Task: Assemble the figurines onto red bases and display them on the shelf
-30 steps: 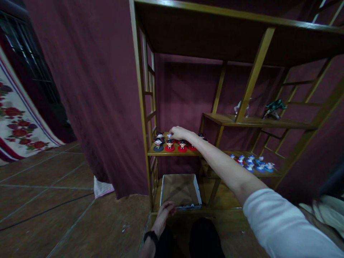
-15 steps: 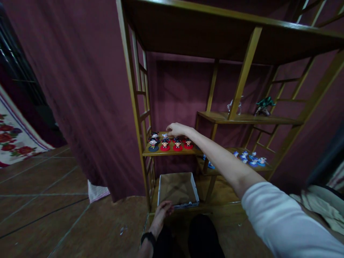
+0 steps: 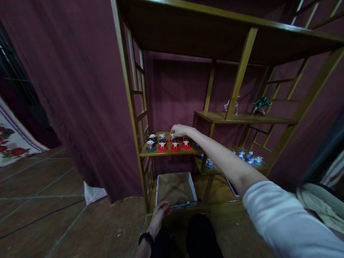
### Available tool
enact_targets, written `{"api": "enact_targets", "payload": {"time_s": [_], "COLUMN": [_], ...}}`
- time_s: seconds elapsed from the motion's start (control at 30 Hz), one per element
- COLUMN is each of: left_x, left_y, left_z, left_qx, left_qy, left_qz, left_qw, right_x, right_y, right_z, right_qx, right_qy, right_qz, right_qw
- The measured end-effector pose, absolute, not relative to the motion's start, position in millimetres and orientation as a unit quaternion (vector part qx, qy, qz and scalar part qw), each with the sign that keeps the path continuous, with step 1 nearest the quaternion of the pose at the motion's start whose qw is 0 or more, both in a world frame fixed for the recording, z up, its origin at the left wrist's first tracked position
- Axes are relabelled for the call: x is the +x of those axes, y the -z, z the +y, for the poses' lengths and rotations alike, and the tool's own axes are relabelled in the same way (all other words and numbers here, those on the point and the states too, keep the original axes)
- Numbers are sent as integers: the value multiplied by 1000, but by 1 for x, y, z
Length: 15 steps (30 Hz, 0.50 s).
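My right hand (image 3: 179, 130) reaches to the left part of the wooden shelf, its fingers closed on the top of a small figurine (image 3: 172, 136) in the back row. Part of that figurine is hidden behind the fingers. In front stand figurines on red bases, such as a dark-haired figurine (image 3: 175, 144). A figurine on a dark base (image 3: 151, 144) stands at the left end. Low down, my left hand (image 3: 161, 211) hovers by the front edge of an open cardboard box (image 3: 174, 188), fingers loosely bent and apart, with nothing visible in them.
The wooden shelf unit (image 3: 243, 71) has uprights and lattice sides around my right arm. Blue figurines (image 3: 249, 157) stand on a lower right shelf; a green ornament (image 3: 260, 105) and a clear ornament (image 3: 232, 106) stand higher. A maroon curtain (image 3: 88, 107) hangs at the left.
My right hand has shifted a little to the right along the back row, from beside one figurine onto another. The view has turned slightly; my left hand stays by the box.
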<state>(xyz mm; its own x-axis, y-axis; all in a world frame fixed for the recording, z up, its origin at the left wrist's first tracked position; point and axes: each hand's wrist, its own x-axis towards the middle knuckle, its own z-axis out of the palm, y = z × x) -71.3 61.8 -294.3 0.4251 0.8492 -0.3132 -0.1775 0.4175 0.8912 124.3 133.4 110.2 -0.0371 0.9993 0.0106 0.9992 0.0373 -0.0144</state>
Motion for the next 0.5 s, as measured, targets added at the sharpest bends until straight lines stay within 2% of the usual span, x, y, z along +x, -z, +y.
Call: {"api": "enact_targets", "payload": {"time_s": [0.2, 0.37, 0.5], "left_x": [-70, -71, -72], "left_y": [293, 291, 291], "left_z": [61, 61, 62], "left_qx": [414, 411, 418], "left_qy": [-348, -350, -343], "left_qz": [413, 419, 412], "left_qw": [732, 730, 733], "right_x": [128, 143, 156], "right_y": [-109, -122, -128], "right_z": [137, 141, 138], "right_qx": [-687, -685, -711], "right_qy": [-3, -8, -20], "right_qz": [-727, -726, -703], "right_qw": [16, 54, 19]}}
